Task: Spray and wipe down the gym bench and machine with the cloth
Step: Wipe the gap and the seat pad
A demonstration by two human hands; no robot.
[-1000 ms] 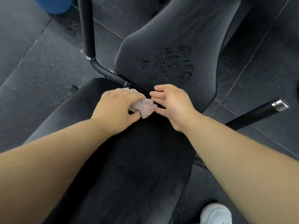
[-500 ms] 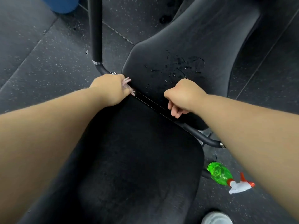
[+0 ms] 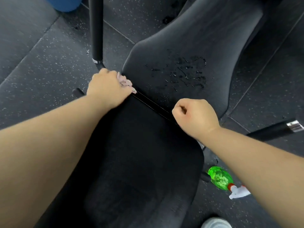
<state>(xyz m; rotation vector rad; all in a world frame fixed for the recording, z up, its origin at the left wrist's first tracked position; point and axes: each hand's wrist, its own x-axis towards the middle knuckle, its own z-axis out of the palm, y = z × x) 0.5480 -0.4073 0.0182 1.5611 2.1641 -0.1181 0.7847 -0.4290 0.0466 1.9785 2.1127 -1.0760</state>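
- Left hand (image 3: 107,88): fingers curled round the pink cloth (image 3: 125,82); the cloth bunches out past the knuckles.
- Cloth position: pressed at the left end of the gap between the seat pad (image 3: 139,162) and the back pad (image 3: 205,38), touching both edges.
- Right hand (image 3: 195,116): closed in a fist, thumb over the fingers, nothing visible in it. It sits over the right part of the same gap, well apart from the cloth.
- Back pad: patch of wet droplets (image 3: 181,73) near its lower middle, between the two hands and further up the pad. Unwiped.
- Seat pad: dark and matte, no droplets discernible.
- Spray bottle (image 3: 220,177): green body with a white trigger head, lying on its side on the speckled rubber floor (image 3: 32,63), just beside the seat's right edge and partly under the right forearm.
- Machine handles: one black bar (image 3: 97,30) above the left hand; another with a chrome end (image 3: 271,130) to the right.
- Pale shoe (image 3: 215,222) at the bottom edge.
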